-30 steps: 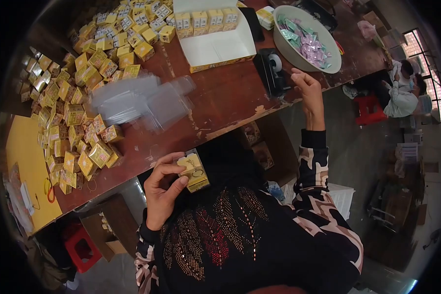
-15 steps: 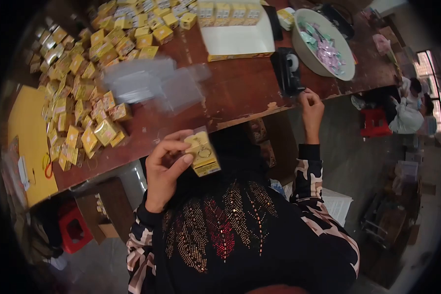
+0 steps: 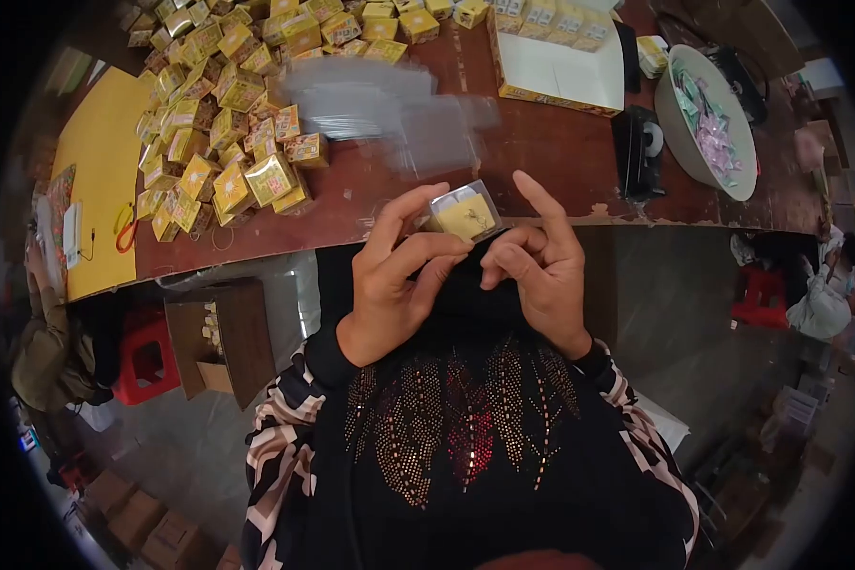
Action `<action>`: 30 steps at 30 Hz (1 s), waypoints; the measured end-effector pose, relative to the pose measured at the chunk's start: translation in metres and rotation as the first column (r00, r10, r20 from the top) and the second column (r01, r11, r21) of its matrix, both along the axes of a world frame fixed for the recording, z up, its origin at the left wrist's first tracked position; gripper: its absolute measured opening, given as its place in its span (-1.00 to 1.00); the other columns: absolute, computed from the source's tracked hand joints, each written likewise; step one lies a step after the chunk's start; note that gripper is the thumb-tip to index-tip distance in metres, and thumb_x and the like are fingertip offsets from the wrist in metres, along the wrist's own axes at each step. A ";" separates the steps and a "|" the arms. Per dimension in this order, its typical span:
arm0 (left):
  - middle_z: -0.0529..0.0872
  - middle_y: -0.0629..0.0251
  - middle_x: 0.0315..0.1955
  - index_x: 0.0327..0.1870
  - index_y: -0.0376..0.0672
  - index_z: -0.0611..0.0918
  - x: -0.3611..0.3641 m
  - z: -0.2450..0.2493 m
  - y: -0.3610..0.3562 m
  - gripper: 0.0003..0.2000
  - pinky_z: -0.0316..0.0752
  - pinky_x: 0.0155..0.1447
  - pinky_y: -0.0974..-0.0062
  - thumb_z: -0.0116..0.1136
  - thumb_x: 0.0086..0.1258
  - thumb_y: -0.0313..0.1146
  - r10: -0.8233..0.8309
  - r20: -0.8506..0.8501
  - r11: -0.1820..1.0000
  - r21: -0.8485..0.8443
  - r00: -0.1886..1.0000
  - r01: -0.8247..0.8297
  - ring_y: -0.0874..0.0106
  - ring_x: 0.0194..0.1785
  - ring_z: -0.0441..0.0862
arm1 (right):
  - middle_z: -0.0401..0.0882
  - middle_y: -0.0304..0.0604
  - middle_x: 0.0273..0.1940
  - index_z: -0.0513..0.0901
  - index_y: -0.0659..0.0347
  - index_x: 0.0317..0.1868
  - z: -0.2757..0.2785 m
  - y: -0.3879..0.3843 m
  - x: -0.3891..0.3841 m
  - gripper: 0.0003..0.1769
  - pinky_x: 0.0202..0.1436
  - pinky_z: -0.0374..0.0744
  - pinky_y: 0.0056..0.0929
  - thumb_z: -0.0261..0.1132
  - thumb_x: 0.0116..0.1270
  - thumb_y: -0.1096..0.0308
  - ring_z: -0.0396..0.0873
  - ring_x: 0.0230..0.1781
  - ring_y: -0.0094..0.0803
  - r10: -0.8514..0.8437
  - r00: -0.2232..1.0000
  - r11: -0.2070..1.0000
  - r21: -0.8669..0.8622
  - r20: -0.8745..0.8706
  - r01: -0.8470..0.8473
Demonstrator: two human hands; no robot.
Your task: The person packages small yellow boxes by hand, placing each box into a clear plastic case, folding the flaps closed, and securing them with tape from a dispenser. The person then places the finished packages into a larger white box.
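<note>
My left hand [image 3: 394, 271] is closed, fingers and thumb pinching a small yellow box [image 3: 467, 218] with a clear plastic cover at its top. The box is tilted, held just in front of the table edge. Close to its right side is my right hand [image 3: 546, 271], index finger stretched out, the other fingers curled; I see nothing in it. A black tape dispenser [image 3: 639, 157] stands on the table beyond that hand. Blurred clear plastic sleeves [image 3: 437, 133] lie on the table above my left hand.
Many yellow boxes [image 3: 228, 128] are heaped at the left. An open carton [image 3: 560, 81] holds a row of boxes. Beside the dispenser is a bowl [image 3: 673, 133] of small wrapped packets. Red stools [image 3: 142, 370] stand below the table, with people seated at both sides.
My right hand has left the tape dispenser and come over beside the yellow box. My left hand has raised and turned the box. The view has shifted, so the table things appear further right.
</note>
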State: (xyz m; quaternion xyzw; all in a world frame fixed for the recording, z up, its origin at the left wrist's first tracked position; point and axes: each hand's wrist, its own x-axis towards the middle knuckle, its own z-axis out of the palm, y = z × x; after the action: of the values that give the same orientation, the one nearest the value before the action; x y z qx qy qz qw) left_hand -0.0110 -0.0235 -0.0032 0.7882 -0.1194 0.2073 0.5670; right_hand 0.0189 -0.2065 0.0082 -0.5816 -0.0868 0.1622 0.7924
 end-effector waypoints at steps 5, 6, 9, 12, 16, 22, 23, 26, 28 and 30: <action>0.55 -0.04 0.24 -0.19 -0.18 0.72 0.000 -0.003 0.001 -0.75 0.61 0.15 0.31 0.41 0.13 -0.67 0.008 0.067 0.996 0.085 0.998 -0.014 0.10 0.18 0.66 | 0.66 -0.15 -0.34 0.18 0.25 0.54 -0.004 0.008 0.002 -0.27 -0.27 0.66 -0.57 0.29 0.43 0.51 0.63 -0.42 -0.53 0.007 0.999 1.000 -0.027 -0.042 -0.008; 0.51 -0.09 0.28 -0.17 -0.22 0.71 -0.001 -0.002 0.002 -0.78 0.57 0.25 0.27 0.39 0.19 -0.68 -0.011 0.060 0.995 0.105 0.998 0.005 0.07 0.25 0.62 | 0.66 -0.15 -0.34 0.19 0.24 0.53 -0.004 0.009 0.002 -0.28 -0.27 0.66 -0.57 0.28 0.44 0.52 0.62 -0.41 -0.54 0.018 0.998 0.999 -0.030 -0.067 -0.020; 0.52 -0.08 0.26 -0.16 -0.22 0.70 0.000 -0.005 0.004 -0.77 0.57 0.24 0.26 0.39 0.19 -0.67 -0.012 0.081 0.990 0.138 0.997 0.001 0.08 0.24 0.62 | 0.69 -0.14 -0.32 0.27 0.28 0.45 -0.003 0.007 0.005 -0.36 -0.25 0.67 -0.59 0.31 0.43 0.50 0.65 -0.38 -0.53 0.024 0.994 0.999 -0.039 -0.110 -0.029; 0.61 0.06 0.18 -0.19 -0.16 0.74 -0.001 -0.005 0.003 -0.72 0.64 0.04 0.37 0.44 0.07 -0.67 0.051 0.028 0.998 0.047 0.998 -0.052 0.18 0.08 0.71 | 0.69 -0.08 -0.20 0.38 0.28 0.34 -0.012 0.008 0.005 -0.42 -0.23 0.68 -0.55 0.38 0.37 0.48 0.66 -0.34 -0.49 -0.029 1.000 0.962 -0.272 0.009 0.031; 0.62 0.11 0.15 -0.18 -0.19 0.74 -0.001 -0.003 0.002 -0.75 0.61 0.06 0.42 0.42 0.12 -0.66 0.006 -0.088 0.994 -0.112 0.996 -0.016 0.27 0.03 0.71 | 0.64 -0.02 0.01 0.56 0.23 0.16 -0.033 0.004 0.020 -0.53 -0.20 0.67 -0.48 0.47 0.25 0.48 0.66 -0.15 -0.37 -0.073 0.742 0.820 -0.383 0.667 0.426; 0.60 0.14 0.17 -0.17 -0.23 0.73 0.001 -0.009 0.002 -0.78 0.57 0.09 0.47 0.37 0.18 -0.68 -0.079 -0.216 0.965 -0.263 0.973 0.020 0.38 0.04 0.67 | 0.53 0.02 0.17 0.68 0.22 -0.05 -0.024 -0.003 0.043 -0.64 0.15 0.59 -0.28 0.51 0.12 0.51 0.55 0.15 -0.12 0.208 0.402 0.866 -0.359 0.892 0.348; 0.57 0.16 0.19 -0.16 -0.25 0.72 0.001 -0.012 0.001 -0.79 0.56 0.11 0.47 0.37 0.19 -0.67 -0.104 -0.228 0.952 -0.304 0.968 0.031 0.40 0.06 0.65 | 0.54 -0.01 0.17 0.68 0.18 0.00 -0.025 -0.003 0.046 -0.63 0.17 0.58 -0.28 0.50 0.15 0.47 0.54 0.16 -0.13 0.233 0.506 0.880 -0.401 0.831 0.254; 0.53 0.20 0.20 -0.06 -0.26 0.67 0.001 -0.013 -0.002 -0.73 0.54 0.16 0.47 0.35 0.22 -0.67 -0.183 -0.261 0.899 -0.436 0.948 0.053 0.43 0.10 0.61 | 0.55 -0.06 0.16 0.60 0.14 0.16 -0.030 -0.007 0.046 -0.50 0.23 0.54 -0.27 0.49 0.18 0.42 0.54 0.18 -0.19 0.286 0.720 0.911 -0.412 0.632 0.001; 0.50 0.23 0.20 0.03 -0.25 0.64 0.002 -0.012 -0.003 -0.67 0.53 0.18 0.47 0.34 0.24 -0.67 -0.231 -0.275 0.852 -0.520 0.933 0.057 0.44 0.13 0.59 | 0.54 -0.08 0.15 0.53 0.13 0.28 -0.029 -0.009 0.044 -0.38 0.28 0.50 -0.26 0.48 0.18 0.41 0.53 0.18 -0.24 0.325 0.807 0.920 -0.361 0.492 -0.151; 0.46 0.28 0.17 0.21 -0.24 0.51 0.004 -0.010 -0.003 -0.53 0.53 0.21 0.47 0.31 0.25 -0.66 -0.221 -0.270 0.744 -0.668 0.937 -0.017 0.44 0.16 0.55 | 0.53 -0.12 0.11 0.31 0.13 0.47 -0.025 -0.013 0.035 -0.14 0.28 0.50 -0.31 0.49 0.16 0.41 0.52 0.17 -0.36 0.309 0.948 0.933 -0.214 0.071 -0.288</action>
State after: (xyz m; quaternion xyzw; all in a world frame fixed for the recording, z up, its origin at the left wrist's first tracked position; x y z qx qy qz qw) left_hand -0.0073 -0.0270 -0.0135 0.5519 0.0153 0.0682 0.8310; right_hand 0.0537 -0.2198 -0.0167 -0.6461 -0.1982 0.2585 0.6902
